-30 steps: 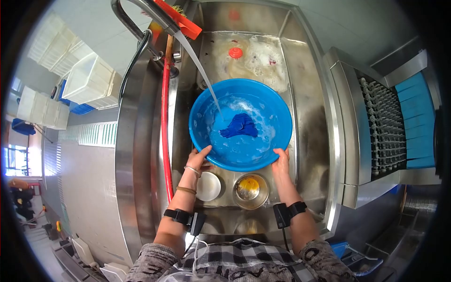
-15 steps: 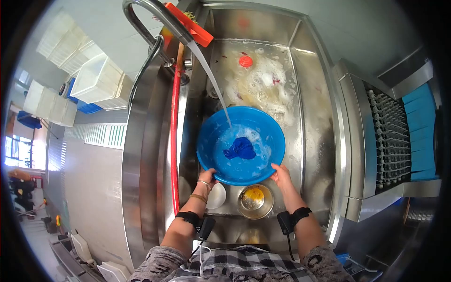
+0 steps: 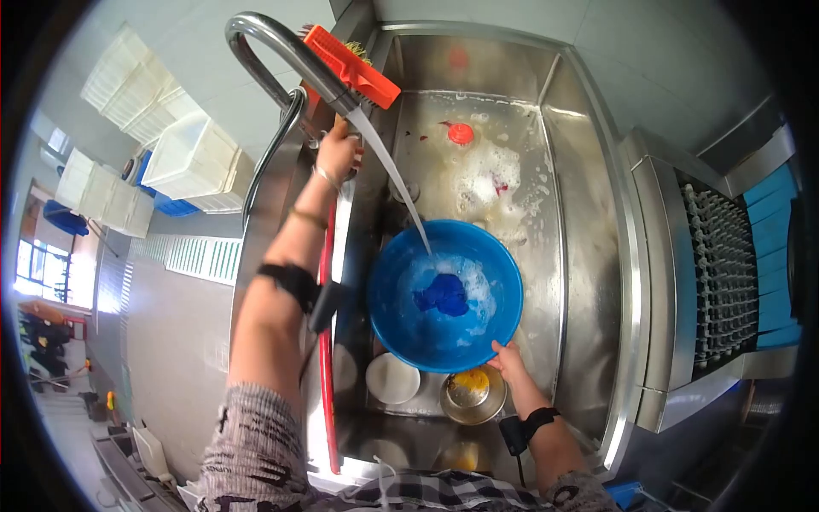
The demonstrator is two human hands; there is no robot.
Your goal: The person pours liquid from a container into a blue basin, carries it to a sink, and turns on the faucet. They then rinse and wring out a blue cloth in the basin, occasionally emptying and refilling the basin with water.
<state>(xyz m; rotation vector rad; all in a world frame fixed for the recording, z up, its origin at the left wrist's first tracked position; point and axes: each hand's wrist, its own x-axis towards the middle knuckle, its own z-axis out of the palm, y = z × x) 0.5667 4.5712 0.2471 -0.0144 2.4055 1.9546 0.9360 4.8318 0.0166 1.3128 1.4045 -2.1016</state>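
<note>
Water runs from a curved metal faucet (image 3: pixel 341 96) into a round blue basin (image 3: pixel 386 328). Inside the basin, a dark blue cloth (image 3: pixel 444 294) lies in sudsy water. My right hand (image 3: pixel 508 360) grips the basin's near right rim, thumb on top. Up at the faucet's base, my left hand (image 3: pixel 339 155) is closed around the tap handle (image 3: pixel 355 139), its fingers partly hidden. A white bowl (image 3: pixel 393 379) and a metal bowl (image 3: pixel 496 403) with something yellow in it sit in the sink just nearer than the basin.
Foam and a red round object (image 3: pixel 461 134) lie at the far end of the steel sink (image 3: pixel 589 299). An orange brush head (image 3: pixel 358 68) and a red pole (image 3: pixel 328 384) run along the left edge. A rack conveyor (image 3: pixel 725 264) stands right; white crates (image 3: pixel 200 158) are stacked left.
My left hand has let go of the basin's rim and moved up and forward to the tap. My right hand stays on the rim. Water still flows.
</note>
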